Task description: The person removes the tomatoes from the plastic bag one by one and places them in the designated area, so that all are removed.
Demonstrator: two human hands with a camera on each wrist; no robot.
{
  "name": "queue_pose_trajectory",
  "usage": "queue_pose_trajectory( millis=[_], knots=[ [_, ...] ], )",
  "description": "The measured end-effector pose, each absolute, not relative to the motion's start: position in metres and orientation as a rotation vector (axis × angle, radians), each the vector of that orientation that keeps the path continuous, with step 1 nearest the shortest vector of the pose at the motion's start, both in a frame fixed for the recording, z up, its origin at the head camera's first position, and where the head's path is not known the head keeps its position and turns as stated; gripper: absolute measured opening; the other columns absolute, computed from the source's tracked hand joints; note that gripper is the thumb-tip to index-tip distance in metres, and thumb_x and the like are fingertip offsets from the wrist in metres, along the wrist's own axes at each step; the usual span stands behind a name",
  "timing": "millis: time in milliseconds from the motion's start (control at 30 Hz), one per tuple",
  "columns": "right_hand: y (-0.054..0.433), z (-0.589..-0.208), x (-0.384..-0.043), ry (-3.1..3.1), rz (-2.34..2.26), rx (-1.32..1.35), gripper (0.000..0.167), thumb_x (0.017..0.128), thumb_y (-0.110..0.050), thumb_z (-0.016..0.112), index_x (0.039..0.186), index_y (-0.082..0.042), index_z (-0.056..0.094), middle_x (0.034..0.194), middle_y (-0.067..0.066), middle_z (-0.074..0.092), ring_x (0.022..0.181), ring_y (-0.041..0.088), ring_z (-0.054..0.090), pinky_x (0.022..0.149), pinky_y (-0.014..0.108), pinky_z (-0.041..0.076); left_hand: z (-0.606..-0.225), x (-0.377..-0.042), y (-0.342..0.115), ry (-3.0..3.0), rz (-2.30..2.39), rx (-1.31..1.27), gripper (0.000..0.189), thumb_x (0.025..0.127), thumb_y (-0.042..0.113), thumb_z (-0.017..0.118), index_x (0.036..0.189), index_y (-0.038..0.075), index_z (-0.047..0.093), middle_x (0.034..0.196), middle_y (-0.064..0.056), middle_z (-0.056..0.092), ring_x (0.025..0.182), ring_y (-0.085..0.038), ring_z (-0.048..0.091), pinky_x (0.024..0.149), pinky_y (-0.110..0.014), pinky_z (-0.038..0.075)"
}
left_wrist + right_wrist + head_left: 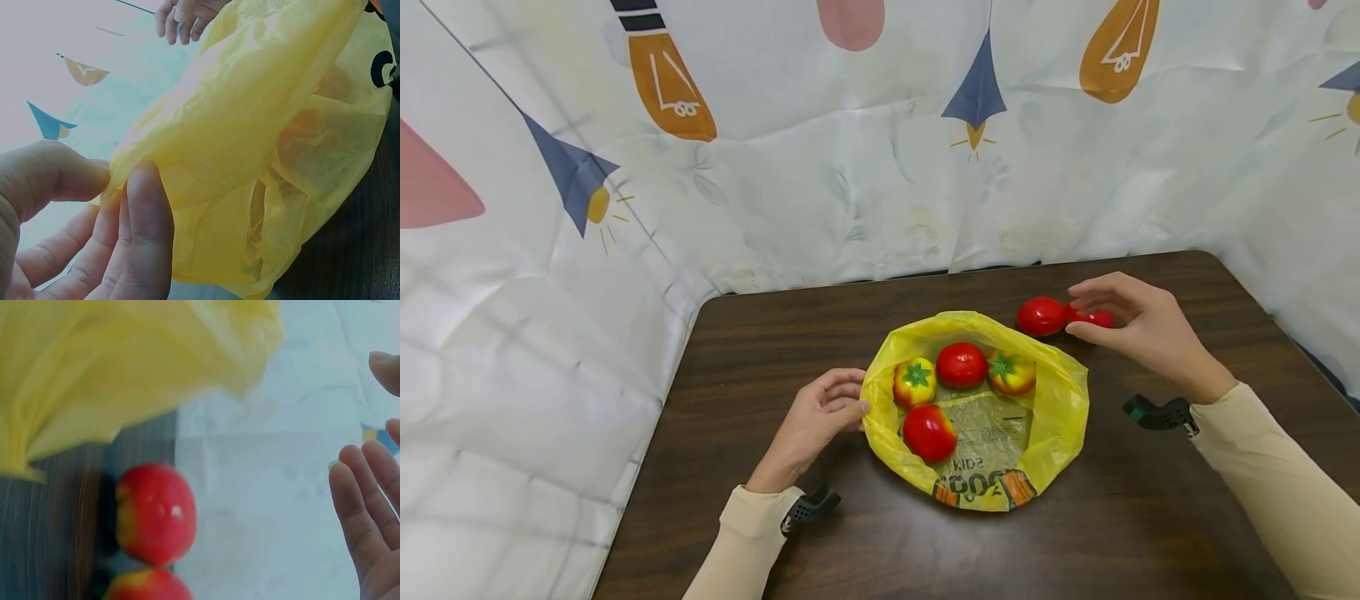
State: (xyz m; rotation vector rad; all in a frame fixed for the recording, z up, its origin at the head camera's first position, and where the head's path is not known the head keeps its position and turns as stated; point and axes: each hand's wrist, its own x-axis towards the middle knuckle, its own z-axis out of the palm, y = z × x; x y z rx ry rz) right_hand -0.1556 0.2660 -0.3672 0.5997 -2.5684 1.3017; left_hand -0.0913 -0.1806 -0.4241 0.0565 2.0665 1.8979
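Note:
A yellow plastic bag [1060, 408] stands with its mouth spread wide on the dark table. In it lie several glossy toy fruits: a red one [962, 365] at the back, a red one with a yellow patch [929, 433] in front, and two yellow-and-red ones with green star-shaped tops, one [914, 382] left and one [1011, 372] right. My left hand [823, 417] pinches the bag's left rim between thumb and fingers. Behind the bag, my right hand [1138, 321] hovers with fingers spread and holds nothing. Beneath and beside it are more red fruits [1041, 316], partly hidden by the hand.
The brown wood-grain table [737, 350] meets a white patterned cloth [820, 192] at its back and sides. A dark wrist device [808, 506] sits on the left wrist, and another [1159, 413] on the right.

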Motion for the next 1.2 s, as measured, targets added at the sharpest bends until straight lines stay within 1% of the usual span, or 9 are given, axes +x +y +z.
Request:
queue_pose_trajectory(
  millis=[133,333,433,567,633,833,933,1067,1200],
  knots=[
    [0.253,-0.364,-0.151,-2.514,1.298,0.712,0.051,0.08,0.007,0.083,0.125,-0.011,0.068,0.117,-0.009,0.068,0.101,0.001,0.069,0.084,0.006,0.055,-0.423,-0.091,-0.18,2.074,1.891,0.059,0.047,0.095,0.016,0.074,0.138,0.01,0.056,0.124,-0.016,0.067,0.097,-0.019,0.073,0.084,-0.031,0.065],
    [0.236,-0.362,-0.145,-2.39,1.374,0.908,0.055,0.074,0.018,0.081,0.123,-0.003,0.067,0.117,-0.011,0.068,0.1,0.008,0.07,0.088,0.009,0.056,-0.421,-0.09,-0.179,2.075,1.894,0.063,0.047,0.095,0.015,0.073,0.138,0.01,0.056,0.124,-0.016,0.067,0.097,-0.019,0.073,0.084,-0.031,0.065],
    [0.226,-0.362,-0.141,-2.345,1.434,0.957,0.054,0.073,0.02,0.081,0.122,0.001,0.067,0.116,-0.009,0.068,0.099,0.011,0.069,0.089,0.011,0.057,-0.421,-0.091,-0.178,2.082,1.886,0.064,0.047,0.095,0.015,0.074,0.138,0.009,0.056,0.124,-0.017,0.067,0.097,-0.018,0.073,0.084,-0.03,0.065],
    [0.209,-0.363,-0.134,-2.295,1.534,0.986,0.051,0.073,0.022,0.079,0.12,0.005,0.066,0.114,-0.002,0.07,0.098,0.013,0.069,0.09,0.015,0.059,-0.421,-0.091,-0.178,2.085,1.88,0.051,0.046,0.095,0.016,0.074,0.137,0.01,0.057,0.123,-0.016,0.067,0.096,-0.018,0.073,0.083,-0.03,0.064],
    [0.198,-0.364,-0.13,-2.273,1.564,1.01,0.051,0.072,0.023,0.079,0.119,0.006,0.067,0.113,0.001,0.07,0.099,0.012,0.069,0.09,0.017,0.059,-0.421,-0.09,-0.178,2.081,1.881,0.045,0.046,0.094,0.016,0.074,0.136,0.01,0.057,0.123,-0.015,0.067,0.096,-0.018,0.073,0.083,-0.03,0.064],
    [0.168,-0.369,-0.122,-2.243,1.622,1.098,0.05,0.073,0.018,0.082,0.118,0.0,0.067,0.107,0.014,0.069,0.1,0.009,0.068,0.092,0.019,0.06,-0.423,-0.088,-0.178,2.056,1.896,0.037,0.045,0.095,0.016,0.074,0.136,0.012,0.057,0.122,-0.013,0.068,0.096,-0.017,0.073,0.084,-0.031,0.064],
    [0.159,-0.373,-0.12,-2.261,1.646,1.094,0.048,0.075,0.013,0.083,0.117,-0.004,0.068,0.107,0.015,0.07,0.099,0.009,0.069,0.09,0.021,0.061,-0.424,-0.088,-0.178,2.051,1.899,0.037,0.044,0.095,0.016,0.074,0.136,0.012,0.058,0.121,-0.013,0.068,0.096,-0.017,0.073,0.084,-0.031,0.064],
    [0.152,-0.38,-0.118,-2.3,1.645,1.08,0.048,0.076,0.009,0.085,0.116,-0.011,0.069,0.107,0.009,0.071,0.097,0.008,0.069,0.089,0.022,0.061,-0.424,-0.089,-0.177,2.066,1.882,0.052,0.046,0.095,0.016,0.074,0.137,0.01,0.056,0.123,-0.015,0.067,0.096,-0.018,0.073,0.084,-0.031,0.064],
    [0.147,-0.386,-0.117,-2.319,1.638,1.09,0.047,0.076,0.007,0.086,0.116,-0.013,0.07,0.107,0.009,0.072,0.096,0.007,0.069,0.088,0.024,0.062,-0.425,-0.091,-0.177,2.079,1.867,0.059,0.047,0.095,0.016,0.074,0.138,0.009,0.056,0.124,-0.017,0.066,0.097,-0.019,0.072,0.084,-0.03,0.064]
  ],
)
